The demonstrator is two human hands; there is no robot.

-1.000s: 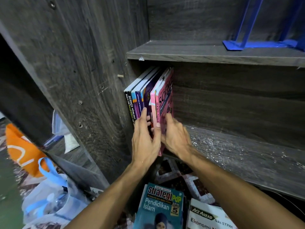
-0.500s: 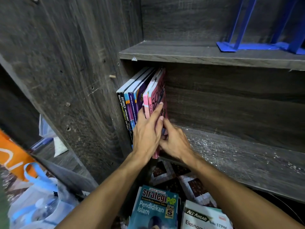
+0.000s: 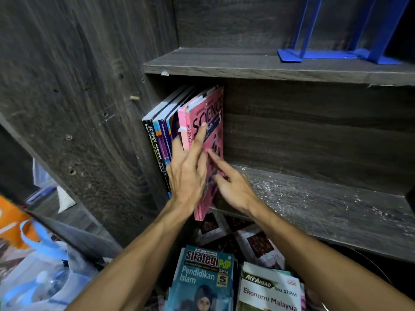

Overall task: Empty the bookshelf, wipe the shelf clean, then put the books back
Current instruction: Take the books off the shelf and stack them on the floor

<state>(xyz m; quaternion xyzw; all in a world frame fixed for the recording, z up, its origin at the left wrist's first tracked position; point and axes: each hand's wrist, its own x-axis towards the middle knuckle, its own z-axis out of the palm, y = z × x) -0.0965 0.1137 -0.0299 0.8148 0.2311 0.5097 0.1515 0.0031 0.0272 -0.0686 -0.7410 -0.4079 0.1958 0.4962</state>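
Observation:
Several books (image 3: 157, 140) stand upright at the left end of the dark wood shelf board (image 3: 314, 209), leaning on the side panel (image 3: 89, 108). The outermost is a pink Science book (image 3: 211, 113), whose lower corner juts past the shelf's front edge. My left hand (image 3: 186, 176) straddles its spine, index finger on the pink cover and the other fingers on the spines to the left. My right hand (image 3: 233, 187) rests its spread fingertips on the lower part of the pink cover. White specks of dust cover the bare board to the right.
A blue metal bookend (image 3: 314, 52) stands on the upper shelf (image 3: 247, 66). Below me on the patterned floor lie a teal Strategi book (image 3: 202, 279) and a white Ekonomi Malaysia book (image 3: 269, 290). A plastic bag (image 3: 45, 277) and an orange bag (image 3: 11, 221) sit at lower left.
My left index finger has slid up onto the pink cover, which now faces me more. My right hand has drawn back to its fingertips. The view has shifted left.

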